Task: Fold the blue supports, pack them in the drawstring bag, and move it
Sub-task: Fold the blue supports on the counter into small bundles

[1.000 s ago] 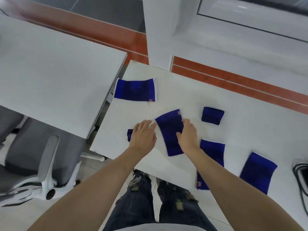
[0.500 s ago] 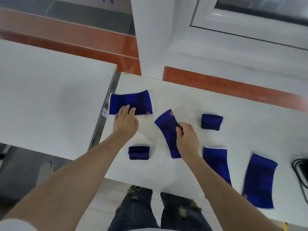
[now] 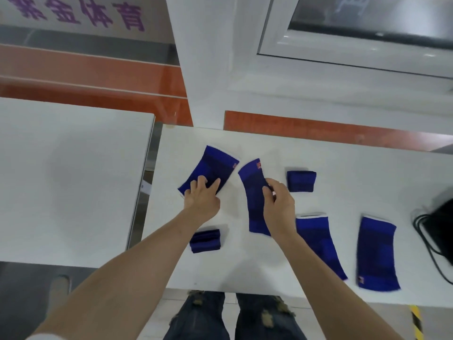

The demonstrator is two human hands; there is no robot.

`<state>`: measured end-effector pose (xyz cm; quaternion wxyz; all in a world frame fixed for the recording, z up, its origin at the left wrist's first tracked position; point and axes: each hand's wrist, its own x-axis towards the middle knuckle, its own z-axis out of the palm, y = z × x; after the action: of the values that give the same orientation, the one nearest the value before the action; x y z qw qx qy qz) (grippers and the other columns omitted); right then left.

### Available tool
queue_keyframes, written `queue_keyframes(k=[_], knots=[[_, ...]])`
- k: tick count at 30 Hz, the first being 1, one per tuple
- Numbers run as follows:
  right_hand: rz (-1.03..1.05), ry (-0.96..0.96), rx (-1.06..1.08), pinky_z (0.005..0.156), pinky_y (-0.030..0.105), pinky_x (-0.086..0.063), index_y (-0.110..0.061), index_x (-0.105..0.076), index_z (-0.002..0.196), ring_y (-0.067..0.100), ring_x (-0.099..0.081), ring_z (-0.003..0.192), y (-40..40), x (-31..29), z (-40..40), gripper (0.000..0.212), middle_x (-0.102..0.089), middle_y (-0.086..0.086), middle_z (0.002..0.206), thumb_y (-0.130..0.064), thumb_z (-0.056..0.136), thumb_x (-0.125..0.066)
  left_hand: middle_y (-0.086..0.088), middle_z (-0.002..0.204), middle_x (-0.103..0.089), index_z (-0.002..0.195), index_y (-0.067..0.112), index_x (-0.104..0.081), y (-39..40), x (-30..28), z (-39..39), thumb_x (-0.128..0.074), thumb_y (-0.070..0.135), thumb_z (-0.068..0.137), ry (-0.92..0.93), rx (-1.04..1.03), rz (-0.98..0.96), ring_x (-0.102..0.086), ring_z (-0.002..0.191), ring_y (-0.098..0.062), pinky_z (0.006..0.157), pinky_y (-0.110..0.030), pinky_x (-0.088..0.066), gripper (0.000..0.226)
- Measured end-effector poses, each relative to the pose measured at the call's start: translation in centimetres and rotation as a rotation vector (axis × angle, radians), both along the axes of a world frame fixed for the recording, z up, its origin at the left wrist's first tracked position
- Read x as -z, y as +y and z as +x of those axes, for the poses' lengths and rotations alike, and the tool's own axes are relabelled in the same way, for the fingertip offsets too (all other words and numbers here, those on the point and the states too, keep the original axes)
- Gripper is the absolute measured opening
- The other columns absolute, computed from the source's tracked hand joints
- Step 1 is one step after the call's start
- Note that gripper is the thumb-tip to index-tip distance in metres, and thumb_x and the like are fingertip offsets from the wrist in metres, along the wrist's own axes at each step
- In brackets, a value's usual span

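Observation:
Several blue supports lie on the white table (image 3: 343,168). My left hand (image 3: 202,198) rests its spread fingers on the near end of a flat, slanted support (image 3: 210,165) at the far left. My right hand (image 3: 279,207) pinches the right edge of the middle flat support (image 3: 252,192) with curled fingers. Two more flat supports lie at the right, one (image 3: 318,241) partly under my right forearm and one (image 3: 376,253) beyond it. One folded support (image 3: 301,181) sits past my right hand, another (image 3: 205,241) beside my left forearm. No drawstring bag is plainly visible.
A black object with a cable (image 3: 438,224) sits at the table's right edge. A second white table (image 3: 73,180) stands to the left across a narrow gap. A white wall and window frame rise behind the table. My legs show below the near edge.
My left hand left the folded support, reached to the far-left flat one and turned it from crosswise to slanted, nearer the middle one. My right hand stayed on the middle support.

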<state>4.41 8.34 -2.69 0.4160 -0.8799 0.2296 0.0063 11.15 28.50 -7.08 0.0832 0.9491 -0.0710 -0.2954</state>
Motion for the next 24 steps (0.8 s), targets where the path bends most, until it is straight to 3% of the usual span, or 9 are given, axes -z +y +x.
queue_keyframes(k=[5,7,9,11,13,16,19,24], knots=[[0.17,-0.001,0.101,0.088,0.02,-0.052,-0.025,-0.063,0.13,0.003,-0.061,0.105,-0.1,-0.7,0.4,0.026,-0.064,-0.015,0.115,-0.025,0.107,-0.052,-0.003,0.141,-0.034,0.156,0.029,-0.033,-1.0,-0.3,-0.5,-0.043,0.027,0.102,0.026,-0.092,-0.185,-0.037,0.125,-0.028,0.104,-0.044,-0.042,0.054],[0.245,0.003,0.129,0.085,0.019,-0.054,-0.027,-0.063,0.129,0.005,-0.062,0.107,0.0,-0.9,0.6,0.025,-0.066,-0.016,0.116,-0.025,0.107,-0.052,-0.003,0.138,-0.049,0.152,0.024,-0.042,-1.2,-0.6,-0.4,-0.039,0.026,0.106,0.044,-0.213,-0.359,-0.048,0.122,-0.028,0.101,-0.043,-0.049,0.046],[0.352,-0.008,0.155,0.079,0.016,-0.055,-0.028,-0.064,0.127,0.002,-0.063,0.107,0.3,-1.3,0.8,0.023,-0.067,-0.019,0.115,-0.025,0.107,-0.053,-0.002,0.127,-0.064,0.145,0.022,-0.051,-1.5,-1.7,-0.5,-0.036,0.03,0.108,0.177,-0.419,-0.635,-0.062,0.113,-0.027,0.097,-0.04,-0.053,0.041],[0.437,-0.024,0.17,0.079,0.017,-0.057,-0.026,-0.066,0.127,0.003,-0.065,0.107,1.0,-1.2,1.2,0.023,-0.069,-0.017,0.116,-0.025,0.106,-0.055,0.0,0.117,-0.07,0.136,0.021,-0.058,-1.6,-2.9,-0.9,-0.037,0.031,0.109,0.293,-0.582,-0.879,-0.068,0.106,-0.021,0.096,-0.039,-0.053,0.035],[0.482,-0.029,0.182,0.083,0.023,-0.059,-0.026,-0.068,0.125,0.005,-0.067,0.105,1.9,-0.8,1.7,0.023,-0.072,-0.014,0.113,-0.025,0.105,-0.057,-0.001,0.114,-0.072,0.132,0.023,-0.059,-1.2,-3.1,-1.0,-0.044,0.028,0.108,0.302,-0.698,-0.973,-0.07,0.103,-0.024,0.096,-0.043,-0.057,0.029],[0.59,0.024,0.24,0.084,0.038,-0.063,-0.031,-0.07,0.119,0.015,-0.07,0.103,3.4,0.4,2.4,0.019,-0.074,-0.009,0.11,-0.028,0.103,-0.059,-0.006,0.111,-0.071,0.138,0.025,-0.055,0.0,-2.5,-0.6,-0.055,0.017,0.103,0.262,-0.801,-0.935,-0.068,0.105,-0.03,0.091,-0.05,-0.06,0.036],[0.629,0.105,0.234,0.077,0.047,-0.065,-0.029,-0.069,0.122,0.02,-0.073,0.1,5.1,1.4,3.5,0.022,-0.074,-0.003,0.11,-0.03,0.102,-0.06,0.0,0.108,-0.07,0.136,0.025,-0.058,1.5,-2.1,0.3,-0.057,0.012,0.1,0.121,-0.742,-0.837,-0.067,0.103,-0.024,0.092,-0.046,-0.058,0.038],[0.617,0.188,0.273,0.067,0.039,-0.065,-0.019,-0.065,0.129,0.029,-0.072,0.094,6.9,3.2,5.4,0.027,-0.07,0.006,0.109,-0.018,0.103,-0.059,0.005,0.117,-0.067,0.137,0.028,-0.057,3.2,-0.9,2.8,-0.055,0.017,0.102,-0.038,-0.641,-0.661,-0.064,0.104,-0.017,0.089,-0.038,-0.058,0.036]])
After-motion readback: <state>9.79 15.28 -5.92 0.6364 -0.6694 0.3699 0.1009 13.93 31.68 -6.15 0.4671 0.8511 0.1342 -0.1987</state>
